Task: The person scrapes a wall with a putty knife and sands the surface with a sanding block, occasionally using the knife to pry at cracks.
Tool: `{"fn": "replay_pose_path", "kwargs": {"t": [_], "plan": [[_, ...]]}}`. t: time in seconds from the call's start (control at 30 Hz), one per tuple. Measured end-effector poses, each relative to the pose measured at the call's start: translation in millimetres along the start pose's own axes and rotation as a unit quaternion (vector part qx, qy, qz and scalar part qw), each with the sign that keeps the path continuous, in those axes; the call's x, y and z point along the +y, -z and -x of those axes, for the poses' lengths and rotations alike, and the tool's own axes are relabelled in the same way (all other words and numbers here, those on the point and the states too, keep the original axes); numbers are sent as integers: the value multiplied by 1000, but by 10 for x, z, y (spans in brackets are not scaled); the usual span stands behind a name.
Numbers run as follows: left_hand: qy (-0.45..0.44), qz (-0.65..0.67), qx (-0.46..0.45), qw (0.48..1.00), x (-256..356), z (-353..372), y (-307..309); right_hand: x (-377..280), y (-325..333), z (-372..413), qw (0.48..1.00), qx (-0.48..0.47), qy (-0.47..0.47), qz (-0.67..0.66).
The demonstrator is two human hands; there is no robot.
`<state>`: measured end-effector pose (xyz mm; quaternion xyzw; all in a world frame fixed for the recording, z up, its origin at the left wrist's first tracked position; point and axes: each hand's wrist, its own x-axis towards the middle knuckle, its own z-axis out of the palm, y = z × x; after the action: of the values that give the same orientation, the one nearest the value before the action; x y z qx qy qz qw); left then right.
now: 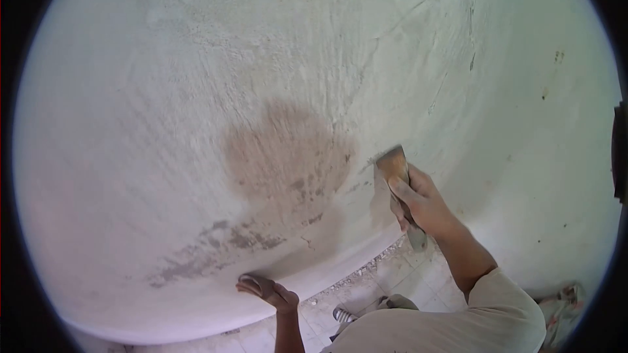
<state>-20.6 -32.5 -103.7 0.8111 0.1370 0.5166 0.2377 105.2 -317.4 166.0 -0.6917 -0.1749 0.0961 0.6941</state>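
Pale plastered wall [196,59] fills the view. A scraper [391,165] lies blade-flat against it, just right of a brown stain [288,150], with the right hand [422,202] holding its grip clamped round the handle. Lower, the left hand [271,291] touches the wall's bottom edge above the tiled floor [418,274]; whether its grip is closed cannot be told.

Matt chalky plaster wall [196,91], rough and streaked, bare brown patch [288,150] left of the right hand [422,199] grip, dull smeared metal scraper [391,165] above it, dusty floor tiles [425,276] below.
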Motion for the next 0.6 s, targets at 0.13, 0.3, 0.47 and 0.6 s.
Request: {"fn": "replay_pose_path", "kwargs": {"t": [0.13,0.3,0.47,0.6], "plan": [[87,100,2,991,308,107,340,-174,15,-26,995,-67,9,-75],[260,167,-5,951,774,967,738,353,116,47,979,-95,-60,-170],[325,181,9,928,1370,1472,816,1276,194,894,913,-152,-232,-300],[314,155,-21,936,1783,1602,868,1761,452,1601,804,-215,-404,-380]]}}
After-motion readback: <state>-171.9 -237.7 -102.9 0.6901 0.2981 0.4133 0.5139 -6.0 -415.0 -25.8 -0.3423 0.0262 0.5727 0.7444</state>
